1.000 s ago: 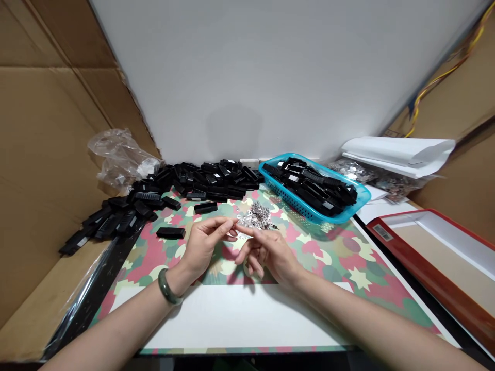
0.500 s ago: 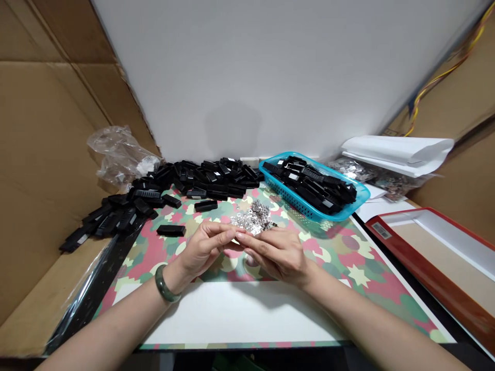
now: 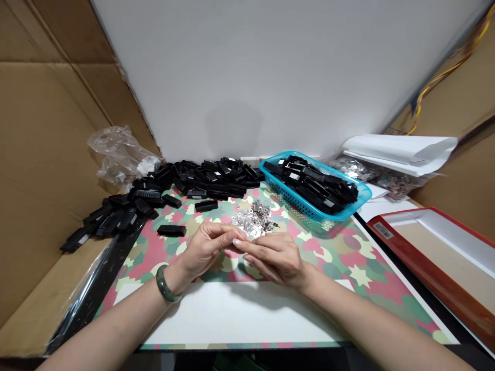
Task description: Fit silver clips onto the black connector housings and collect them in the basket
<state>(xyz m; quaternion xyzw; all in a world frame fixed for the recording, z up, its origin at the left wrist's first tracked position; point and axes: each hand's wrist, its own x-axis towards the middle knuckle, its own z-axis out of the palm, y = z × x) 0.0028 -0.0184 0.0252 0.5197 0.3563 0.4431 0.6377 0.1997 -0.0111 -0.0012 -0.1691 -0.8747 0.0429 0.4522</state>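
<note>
My left hand (image 3: 211,246) and my right hand (image 3: 276,256) meet fingertip to fingertip over the camouflage-patterned mat, both with fingers pinched together. Whatever lies between them is hidden by the fingers. Just beyond the fingertips is a heap of small shiny metal pieces (image 3: 253,219). A single black plastic casing (image 3: 171,230) lies to the left of my left hand, and another black casing (image 3: 206,206) sits farther back. A green bangle (image 3: 166,284) circles my left wrist.
Many black casings (image 3: 201,178) are piled at the back left. A blue basket (image 3: 363,198) at the back right holds more. Plastic bags of metal parts (image 3: 390,183) lie under white paper (image 3: 398,149). A red-rimmed box (image 3: 444,273) stands right; cardboard (image 3: 50,170) walls the left.
My right hand's fingers have shifted slightly left along the left fingertips. The hands stay together, and the surrounding things look the same.
</note>
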